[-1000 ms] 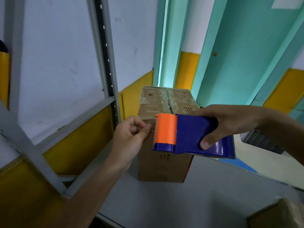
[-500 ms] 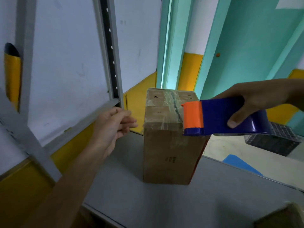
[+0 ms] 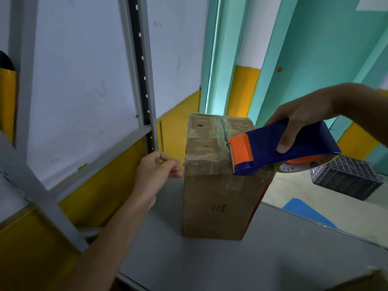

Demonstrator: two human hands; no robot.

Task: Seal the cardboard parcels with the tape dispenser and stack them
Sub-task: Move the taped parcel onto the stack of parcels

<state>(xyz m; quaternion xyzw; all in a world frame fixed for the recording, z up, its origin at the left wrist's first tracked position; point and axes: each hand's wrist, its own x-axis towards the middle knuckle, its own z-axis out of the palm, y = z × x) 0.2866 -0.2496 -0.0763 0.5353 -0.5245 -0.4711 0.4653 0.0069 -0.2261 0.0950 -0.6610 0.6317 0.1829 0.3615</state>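
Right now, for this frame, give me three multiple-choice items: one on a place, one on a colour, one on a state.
1. The cardboard box stands: A on the grey table; B on the floor; C on a chair.
2. The front of the tape dispenser is: A green; B orange; C white.
3. The right hand: A hangs empty; B grips the dispenser; C lies flat.
Answers: A, its base meets the tabletop; B, orange by the teeth; B, fingers wrap its blue body.

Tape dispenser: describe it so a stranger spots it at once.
On the grey table stands a tall cardboard parcel. At its top corner the right hand grips the tape dispenser. It alone is dark blue with an orange toothed front.
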